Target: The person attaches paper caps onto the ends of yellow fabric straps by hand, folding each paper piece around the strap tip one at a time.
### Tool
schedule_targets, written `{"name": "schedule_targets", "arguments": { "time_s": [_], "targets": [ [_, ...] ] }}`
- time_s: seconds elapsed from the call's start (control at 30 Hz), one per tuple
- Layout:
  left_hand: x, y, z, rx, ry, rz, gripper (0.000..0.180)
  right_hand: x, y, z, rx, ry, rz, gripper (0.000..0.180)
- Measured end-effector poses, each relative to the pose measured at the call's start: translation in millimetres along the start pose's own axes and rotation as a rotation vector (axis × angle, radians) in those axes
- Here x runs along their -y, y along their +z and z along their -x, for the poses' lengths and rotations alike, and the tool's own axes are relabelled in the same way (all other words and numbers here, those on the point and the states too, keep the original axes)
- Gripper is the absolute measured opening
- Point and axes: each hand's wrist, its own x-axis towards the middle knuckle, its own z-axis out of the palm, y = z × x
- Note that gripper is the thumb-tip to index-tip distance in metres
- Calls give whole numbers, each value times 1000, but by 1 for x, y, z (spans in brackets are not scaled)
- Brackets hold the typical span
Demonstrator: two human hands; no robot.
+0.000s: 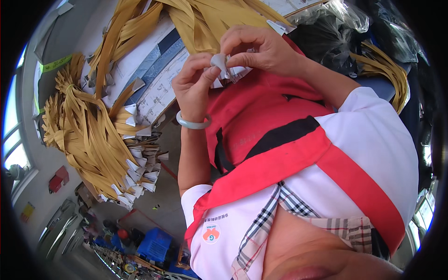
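Note:
Both hands meet above the red apron (266,102), at the near edge of the table. With bent fingers and thumb, my left hand (193,84) pinches one side of a small white curled piece (219,61). My right hand (259,49) holds the other side of it between thumb and fingertips. The piece looks like thin paper or tape; its exact kind I cannot make out. Just behind the hands lie long golden-yellow fabric strips (198,23), and more white ends show below the fingers. A pale bangle (193,122) circles my left wrist.
A thick bundle of yellow strips (86,130) with white-wrapped ends hangs over the table's left side. Blue-grey bands (156,58) lie on the worn white tabletop (161,88). To the right are clear plastic bags (329,37) with dark contents and another strip bundle (385,70). A blue crate (156,243) stands lower left.

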Motion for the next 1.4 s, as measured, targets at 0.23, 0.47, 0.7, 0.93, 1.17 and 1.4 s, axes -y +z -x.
{"name": "schedule_targets", "arguments": {
  "time_s": [0.23, 0.47, 0.7, 0.93, 1.17, 1.4],
  "targets": [
    [-24, -14, 5, 123, 9, 48, 15, 10, 10, -15, 154, 121, -201, 13],
    [-40, -22, -7, 184, 66, 11, 13, 23, 9, -35, 218, 281, -352, 11],
    [-23, -9, 2, -99, 44, 3, 13, 19, 14, -41, 116, 214, -62, 8],
    [2, -2, 0, -298, 376, -503, 8, -23, 26, -38, -229, -211, 565, 13],
    [-18, -26, -2, -61, 162, -200, 12, -21, 24, -37, 5, 81, -78, 15],
    [-3, -24, 4, -1, 301, -719, 13, -25, 21, -25, -39, 177, -56, 23]
  ]
}}
